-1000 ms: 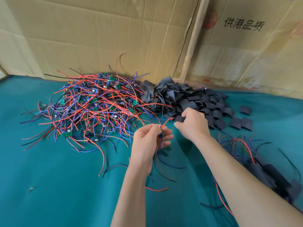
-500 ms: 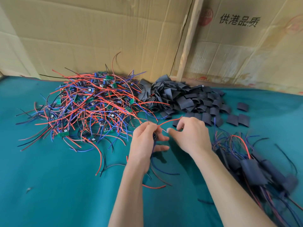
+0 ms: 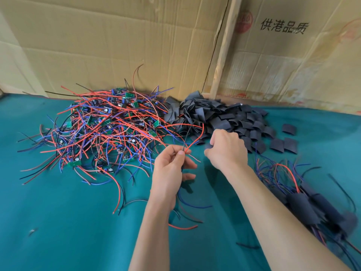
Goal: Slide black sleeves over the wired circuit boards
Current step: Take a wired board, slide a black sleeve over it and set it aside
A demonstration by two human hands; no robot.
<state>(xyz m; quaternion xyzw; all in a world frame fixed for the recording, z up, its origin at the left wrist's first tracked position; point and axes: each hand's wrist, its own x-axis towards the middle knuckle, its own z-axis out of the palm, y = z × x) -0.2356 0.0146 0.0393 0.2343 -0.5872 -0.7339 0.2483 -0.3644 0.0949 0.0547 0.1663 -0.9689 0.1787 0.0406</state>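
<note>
A tangled heap of thin red, blue and black wires with small green circuit boards (image 3: 109, 130) lies on the teal felt tabletop (image 3: 58, 222), touching a pile of flattened matte black sleeves (image 3: 220, 118) to its right. The left hand (image 3: 172, 173) pinches a red and a black wire (image 3: 192, 139) between thumb and forefinger. The right hand (image 3: 227, 151) is curled near the sleeve pile's front edge; whether it grips anything I cannot tell.
</note>
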